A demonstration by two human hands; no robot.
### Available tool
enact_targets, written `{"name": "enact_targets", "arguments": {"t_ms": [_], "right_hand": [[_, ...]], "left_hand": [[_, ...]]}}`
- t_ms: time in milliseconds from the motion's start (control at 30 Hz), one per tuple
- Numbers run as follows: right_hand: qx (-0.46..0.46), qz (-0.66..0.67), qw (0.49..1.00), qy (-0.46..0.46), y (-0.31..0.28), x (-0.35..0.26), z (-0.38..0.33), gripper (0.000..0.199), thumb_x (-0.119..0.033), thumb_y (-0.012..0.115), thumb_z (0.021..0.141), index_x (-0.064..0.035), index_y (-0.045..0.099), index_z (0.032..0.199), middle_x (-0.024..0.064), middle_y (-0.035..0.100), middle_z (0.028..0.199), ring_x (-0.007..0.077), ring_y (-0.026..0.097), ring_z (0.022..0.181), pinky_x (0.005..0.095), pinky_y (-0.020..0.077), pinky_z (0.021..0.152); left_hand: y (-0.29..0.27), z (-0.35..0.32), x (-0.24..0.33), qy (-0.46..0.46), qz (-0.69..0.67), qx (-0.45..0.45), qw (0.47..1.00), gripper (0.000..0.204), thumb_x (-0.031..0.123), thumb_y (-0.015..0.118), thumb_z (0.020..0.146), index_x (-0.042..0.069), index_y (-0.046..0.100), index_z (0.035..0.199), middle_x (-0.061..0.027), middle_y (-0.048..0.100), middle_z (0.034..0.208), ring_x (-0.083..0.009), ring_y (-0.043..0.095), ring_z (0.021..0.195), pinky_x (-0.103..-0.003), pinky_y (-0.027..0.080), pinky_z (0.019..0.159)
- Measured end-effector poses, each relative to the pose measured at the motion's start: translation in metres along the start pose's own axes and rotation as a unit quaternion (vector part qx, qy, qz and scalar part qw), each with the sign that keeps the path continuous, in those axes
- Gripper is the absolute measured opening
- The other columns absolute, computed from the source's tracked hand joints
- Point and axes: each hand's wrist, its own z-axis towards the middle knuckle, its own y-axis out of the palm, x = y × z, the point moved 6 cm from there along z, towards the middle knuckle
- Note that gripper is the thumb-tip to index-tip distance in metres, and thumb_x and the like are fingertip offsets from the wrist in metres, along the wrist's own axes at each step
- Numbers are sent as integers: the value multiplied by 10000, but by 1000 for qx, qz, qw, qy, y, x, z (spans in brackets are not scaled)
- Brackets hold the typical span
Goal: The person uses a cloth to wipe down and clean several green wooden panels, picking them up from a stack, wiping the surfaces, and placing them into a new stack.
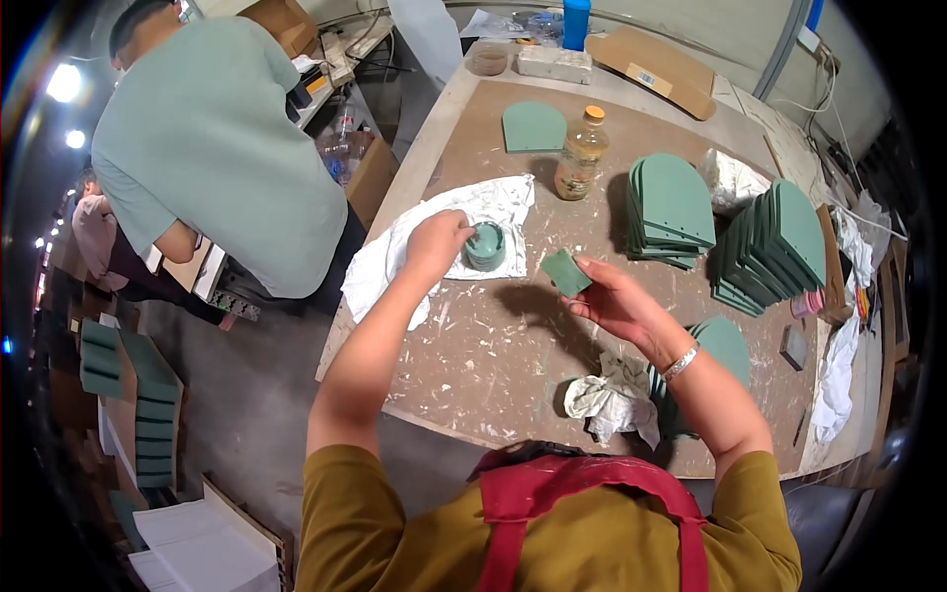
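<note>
My left hand [437,243] is closed in a pinch at the rim of a small round jar [484,255] with green contents. Whatever its fingertips grip is too small to make out. The jar stands on a spread white cloth [390,245]. Between the thumb and fingers of my right hand [619,301] is a small green square piece [565,273], held above the table to the right of the jar. Under my right forearm, a stack of green rounded panels [725,345] is partly hidden. A crumpled, stained cloth [614,400] lies beside that stack.
Two more stacks of green panels [676,197] [789,232] stand at the right. A bottle with an orange cap [582,156] and a single green panel [534,126] sit farther back. A flattened cardboard box [656,71] lies at the far edge. Another person [212,158] works at the left.
</note>
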Motion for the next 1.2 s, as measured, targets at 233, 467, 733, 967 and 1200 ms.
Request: {"name": "enact_targets", "arguments": {"t_ms": [233, 467, 733, 967, 1200], "right_hand": [[20, -56, 998, 6, -8, 7, -1, 289, -253, 598, 1019, -46, 630, 1218, 34, 684, 1021, 128, 646, 845, 255, 531, 697], [39, -291, 950, -108, 0, -6, 24, 336, -152, 668, 974, -3, 618, 1271, 41, 670, 1088, 151, 604, 913, 275, 494, 819], [6, -669, 656, -350, 66, -59, 52, 345, -29, 672, 882, -38, 595, 1218, 131, 586, 1191, 347, 600, 1074, 390, 502, 878], [-51, -756, 502, -418, 94, -53, 79, 300, -82, 644, 856, -79, 631, 1156, 86, 634, 1116, 298, 614, 1063, 383, 518, 885], [-93, -767, 442, -456, 102, -45, 94, 290, -112, 647, 867, -70, 649, 1154, 82, 634, 1110, 277, 623, 1036, 376, 515, 869]], "left_hand": [[-36, 3, 26, 49, 15, 58, 997, 167, 203, 630, 917, 41, 651, 885, -140, 667, 898, -362, 635, 867, -440, 488, 740], [-29, 16, 23, 82, 47, 44, 995, 130, 206, 648, 882, 77, 651, 869, -117, 678, 880, -352, 644, 878, -460, 497, 733], [-34, 36, -22, -22, -130, -21, 991, 155, 147, 646, 905, 8, 700, 944, -131, 701, 816, -231, 662, 753, -330, 492, 721], [-27, 50, -30, -51, -183, -63, 980, 161, 134, 621, 913, -19, 672, 911, -42, 637, 744, -110, 564, 712, -277, 463, 685], [-21, 56, -42, -52, -216, -103, 970, 151, 127, 606, 920, -8, 650, 868, -12, 612, 744, -87, 536, 716, -252, 436, 669]]}}
